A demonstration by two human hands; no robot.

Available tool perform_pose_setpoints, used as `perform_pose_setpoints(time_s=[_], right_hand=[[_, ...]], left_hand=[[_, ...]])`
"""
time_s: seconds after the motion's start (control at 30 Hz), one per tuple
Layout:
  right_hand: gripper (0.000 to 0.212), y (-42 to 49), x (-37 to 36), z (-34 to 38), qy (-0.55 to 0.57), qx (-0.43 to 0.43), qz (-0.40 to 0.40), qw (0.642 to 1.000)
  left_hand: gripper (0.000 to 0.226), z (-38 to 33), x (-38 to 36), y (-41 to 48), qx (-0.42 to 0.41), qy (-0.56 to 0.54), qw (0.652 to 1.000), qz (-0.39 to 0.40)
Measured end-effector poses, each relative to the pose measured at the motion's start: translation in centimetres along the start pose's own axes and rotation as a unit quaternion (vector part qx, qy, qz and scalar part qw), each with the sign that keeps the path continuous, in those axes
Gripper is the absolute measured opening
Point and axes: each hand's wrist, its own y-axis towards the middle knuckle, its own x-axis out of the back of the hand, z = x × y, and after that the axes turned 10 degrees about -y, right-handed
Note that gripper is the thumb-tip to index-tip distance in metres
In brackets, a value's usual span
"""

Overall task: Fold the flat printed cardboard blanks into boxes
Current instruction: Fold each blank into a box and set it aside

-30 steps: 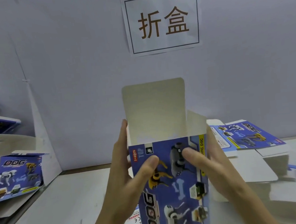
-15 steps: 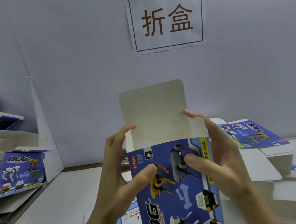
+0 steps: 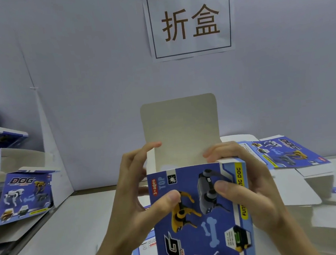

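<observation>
Left hand (image 3: 130, 212) and right hand (image 3: 261, 192) gripped the box (image 3: 205, 231); right fingers (image 3: 214, 153) had just tucked a side flap (image 3: 231, 159), beginning closure.

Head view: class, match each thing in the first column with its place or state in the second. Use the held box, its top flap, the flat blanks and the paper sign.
Things
1. held box
2. top flap
3. flat blanks
4. paper sign

Places or states
A. on the wall
B. standing upright, not folded down
C. gripped by the left hand and the right hand
D. lying on the table, at the right

Pairs: 1-C; 2-B; 3-D; 4-A
</observation>
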Motion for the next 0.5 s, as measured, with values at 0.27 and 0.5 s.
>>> perform_pose_setpoints(time_s=[0.27, 0.5], right_hand=[[0.031, 0.1, 0.1, 0.5, 0.03, 0.029, 0.004, 0.999], [0.036, 0.0, 0.7, 0.5, 0.029, 0.017, -0.009, 0.999]], left_hand=[[0.075, -0.4, 0.4, 0.1, 0.022, -0.006, 1.0, 0.022], [0.058, -1.1, 0.3, 0.1, -0.008, 0.021, 0.999, 0.027]])
